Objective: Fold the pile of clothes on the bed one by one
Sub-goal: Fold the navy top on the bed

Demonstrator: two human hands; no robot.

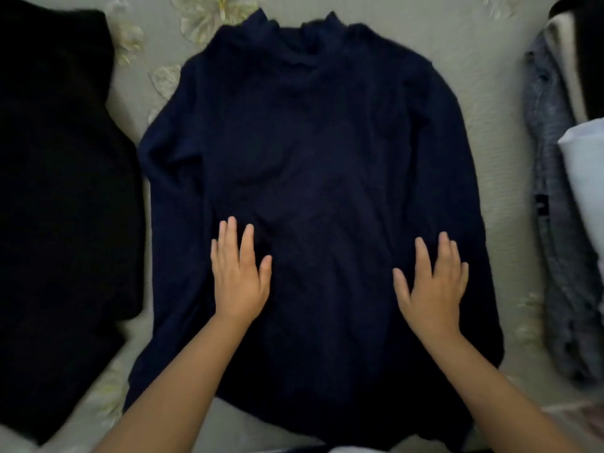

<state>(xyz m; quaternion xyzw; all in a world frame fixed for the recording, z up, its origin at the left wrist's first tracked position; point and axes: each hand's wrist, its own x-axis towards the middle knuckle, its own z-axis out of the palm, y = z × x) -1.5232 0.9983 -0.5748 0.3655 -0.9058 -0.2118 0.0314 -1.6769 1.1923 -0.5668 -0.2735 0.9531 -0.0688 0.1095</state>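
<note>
On bed [483, 93]: one navy sweater [310, 142], two hands flat: left hand [238, 279], right hand [431, 289].

The bed [483, 103] wears a pale grey-green cover printed with faint leaves and flowers, clearest along its far edge and its left side. A navy high-necked top [310, 152] lies flat in the middle, collar toward the far edge, hem toward the near edge, both long sleeves running down beside the body. Just beside it, along the left edge, lies a black garment [62, 197], reaching from the far left corner almost to the near edge. Along the right edge lies a heap of clothes [562, 250]: a mottled grey knit lowest, with pale blue, cream and black pieces over it.
</note>
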